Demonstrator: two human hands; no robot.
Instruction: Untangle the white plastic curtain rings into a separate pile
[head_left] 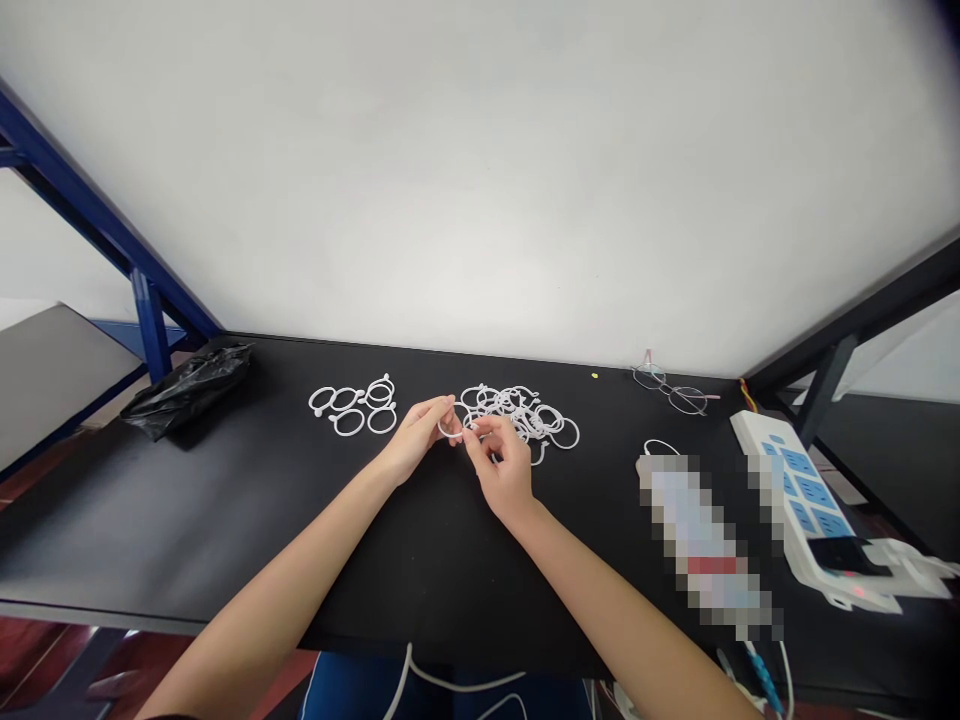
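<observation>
1. white ring [448, 434]: located between both hands, over the middle of the counter [435, 570]. left hand [420, 435]: thumb and fingers pinch the ring's left edge. right hand [505, 468]: thumb and index finger close on its right side; exact contact too small to verify.
2. progress, by judgement: partway. a small group of rings [361, 400] lies apart to the left, presumably dealt with; a larger heap of rings [517, 405], just beyond the right hand, appears outstanding.
3. obstruction: the right hand hides part of the heap's near edge; rings there overlap, so tangling is a possible fault.
4. near surroundings: white cable [465, 688] below the counter's front edge; pixelated item [694, 530], unidentifiable, at right; power strip [810, 490] beside it.
5. far surroundings: black plastic bag [191, 388] at left; glasses [666, 388] at right, near the wall [480, 200]. none stands between hands and rings.
</observation>
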